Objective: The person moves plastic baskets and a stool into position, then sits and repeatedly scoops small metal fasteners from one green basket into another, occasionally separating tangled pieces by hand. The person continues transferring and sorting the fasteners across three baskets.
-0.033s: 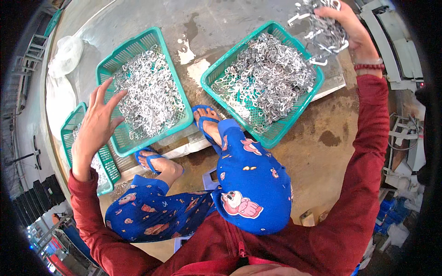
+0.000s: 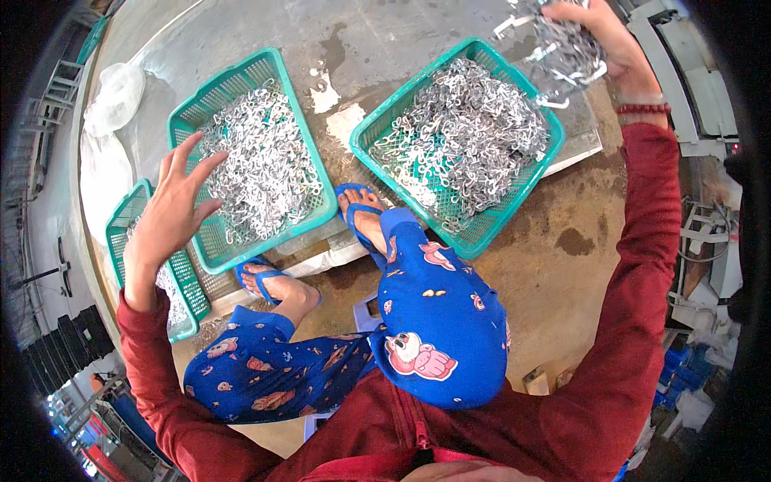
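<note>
At the far right, my right hand (image 2: 614,40) is closed round a tangled bunch of metal hooks (image 2: 566,56), bent wire pieces, some bright and some dark. The bunch hangs just past the far right edge of the right green basket (image 2: 367,128), which holds a heap of similar small hooks (image 2: 474,120). My left hand (image 2: 173,209) is empty, fingers spread, over the left rim of the middle green basket (image 2: 325,173). Silvery hooks (image 2: 261,165) are heaped inside that one.
A smaller green basket (image 2: 193,328), partly hidden by my left arm, stands at the left with pale pieces in it. White plastic sheeting (image 2: 112,100) lies behind it. My feet in blue flip-flops (image 2: 273,285) are by the platform's near edge. Metal frames (image 2: 707,88) stand at the right.
My right hand and the bunch of hooks have shifted very slightly upward in the picture. My left hand has moved only a little; the baskets look the same.
</note>
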`<state>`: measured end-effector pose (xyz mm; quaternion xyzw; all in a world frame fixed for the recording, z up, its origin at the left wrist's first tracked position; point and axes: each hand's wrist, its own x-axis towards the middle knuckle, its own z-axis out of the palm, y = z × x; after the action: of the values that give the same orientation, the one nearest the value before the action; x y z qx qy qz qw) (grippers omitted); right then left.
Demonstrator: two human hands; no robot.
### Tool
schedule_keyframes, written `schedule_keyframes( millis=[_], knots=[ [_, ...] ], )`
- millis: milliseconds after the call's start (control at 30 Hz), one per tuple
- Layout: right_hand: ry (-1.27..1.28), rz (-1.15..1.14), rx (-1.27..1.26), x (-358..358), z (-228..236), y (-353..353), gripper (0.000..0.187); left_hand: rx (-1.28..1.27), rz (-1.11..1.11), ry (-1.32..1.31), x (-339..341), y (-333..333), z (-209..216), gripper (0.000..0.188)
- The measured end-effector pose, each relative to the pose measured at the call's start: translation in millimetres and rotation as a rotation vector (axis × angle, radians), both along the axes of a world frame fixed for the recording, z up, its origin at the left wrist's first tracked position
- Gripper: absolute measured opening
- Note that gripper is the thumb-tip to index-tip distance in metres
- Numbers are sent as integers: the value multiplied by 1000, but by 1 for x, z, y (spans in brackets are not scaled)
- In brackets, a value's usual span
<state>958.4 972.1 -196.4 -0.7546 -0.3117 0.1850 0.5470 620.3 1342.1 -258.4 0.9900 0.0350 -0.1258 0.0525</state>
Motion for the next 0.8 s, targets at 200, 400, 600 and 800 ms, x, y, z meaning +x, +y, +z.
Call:
schedule_keyframes(
  millis=[200,400,600,800],
  knots=[
    [230,155,49,-18,25,108,11,-1007,-12,135,64,3,0,70],
    [566,434,275,-77,-21,261,16,-2118,44,120,61,40,-42,76],
    [1017,633,372,-125,-153,366,25,-2230,535,-290,44,104,-102,64],
    [977,726,210,-111,-205,411,32,-1557,979,-690,40,164,-130,36]
  ],
)
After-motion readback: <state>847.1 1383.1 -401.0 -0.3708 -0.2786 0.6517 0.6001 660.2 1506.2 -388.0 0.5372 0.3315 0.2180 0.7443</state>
